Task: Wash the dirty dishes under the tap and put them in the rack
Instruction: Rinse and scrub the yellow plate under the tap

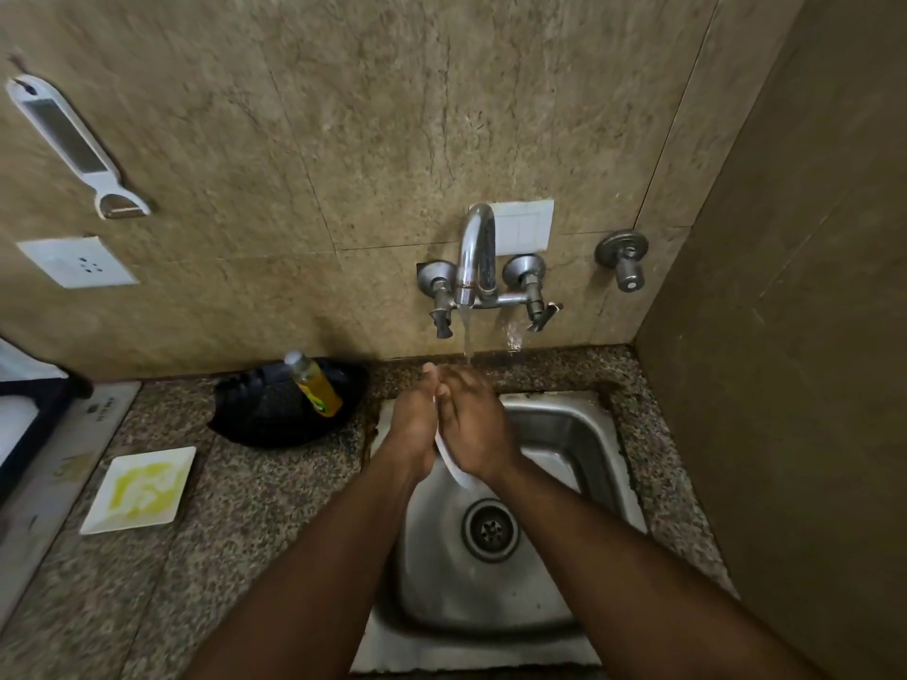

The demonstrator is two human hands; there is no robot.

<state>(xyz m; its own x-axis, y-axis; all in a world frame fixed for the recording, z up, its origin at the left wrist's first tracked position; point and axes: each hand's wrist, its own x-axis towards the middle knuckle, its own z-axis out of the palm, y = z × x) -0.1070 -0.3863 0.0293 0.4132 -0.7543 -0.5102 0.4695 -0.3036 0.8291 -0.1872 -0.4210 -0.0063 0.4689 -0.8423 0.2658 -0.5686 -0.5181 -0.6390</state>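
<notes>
Water runs from the chrome tap (475, 260) onto a white dish (452, 461) held on edge over the steel sink (579, 434). My left hand (414, 424) and my right hand (471, 424) clasp the dish between them, so only its thin white rim shows below the palms. A second dish, a square white plate (140, 489) smeared with yellow residue, lies flat on the granite counter to the left of the sink. No rack is in view.
A black tray (275, 409) holding a yellow soap bottle (316, 385) sits behind the counter's left part. A hob edge (44, 463) lies at far left. A side wall (785, 385) closes the right. Another valve (623, 260) projects from the back wall.
</notes>
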